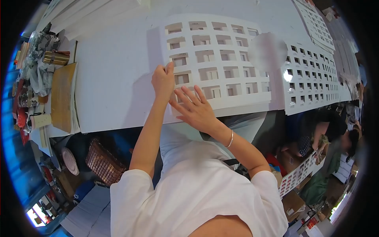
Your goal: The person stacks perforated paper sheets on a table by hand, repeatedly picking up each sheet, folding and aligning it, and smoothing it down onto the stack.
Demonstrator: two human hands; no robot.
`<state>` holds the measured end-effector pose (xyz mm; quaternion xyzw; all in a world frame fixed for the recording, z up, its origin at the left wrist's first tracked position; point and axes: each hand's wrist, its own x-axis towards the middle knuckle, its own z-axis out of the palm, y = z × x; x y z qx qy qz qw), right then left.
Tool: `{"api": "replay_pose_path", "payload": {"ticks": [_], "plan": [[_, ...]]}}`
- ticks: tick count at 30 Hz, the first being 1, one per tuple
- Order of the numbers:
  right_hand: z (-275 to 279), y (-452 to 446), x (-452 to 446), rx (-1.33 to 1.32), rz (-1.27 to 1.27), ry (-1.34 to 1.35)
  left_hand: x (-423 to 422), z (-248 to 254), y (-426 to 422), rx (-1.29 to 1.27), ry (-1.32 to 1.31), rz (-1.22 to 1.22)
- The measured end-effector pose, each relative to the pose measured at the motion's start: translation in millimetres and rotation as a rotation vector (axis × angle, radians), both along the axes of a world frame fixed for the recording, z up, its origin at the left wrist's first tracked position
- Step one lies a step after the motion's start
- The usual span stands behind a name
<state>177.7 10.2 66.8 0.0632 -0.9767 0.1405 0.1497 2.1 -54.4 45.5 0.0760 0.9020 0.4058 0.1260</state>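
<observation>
A white panel (216,42) with rows of rectangular cut-out windows lies on the white table in front of me, apparently raised above another layer that shows through the openings. My left hand (163,81) is closed at the panel's left edge, its thumb near the third row of windows; the curled fingers are partly hidden. With fingers spread, my right hand (196,109) rests over the panel's lower left corner, palm down. A bracelet circles that wrist.
Another white panel with small dark windows (310,75) lies to the right, and stacked panels (314,21) sit behind it. At left are a brown board (63,98) and plastic-wrapped items (36,67). A woven seat (103,162) stands below. Another person's arm (320,132) is at lower right.
</observation>
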Motion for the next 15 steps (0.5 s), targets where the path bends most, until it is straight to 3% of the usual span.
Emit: {"api": "replay_pose_path", "payload": {"ticks": [2,7,10,13,15], "plan": [[-9.2,2.0,-3.0,0.149,-0.025,-0.011,-2.3,-2.8,-0.5,0.016,0.014,-0.001],[-12.9,-3.0,-3.1,-0.066,-0.012,-0.055,-7.6,7.2,-2.6,-0.006,-0.101,-0.058],[-29.4,-5.4,1.8,-0.146,0.001,-0.054,0.6,24.6,-3.1,-0.007,0.098,-0.076],[-35.1,-2.1,3.4,-0.156,0.004,-0.054,-23.3,19.2,1.4,0.065,0.567,-0.187],[-37.9,-4.3,2.1,-0.156,0.018,-0.061,-43.3,33.0,21.1,0.11,0.735,-0.343]]}}
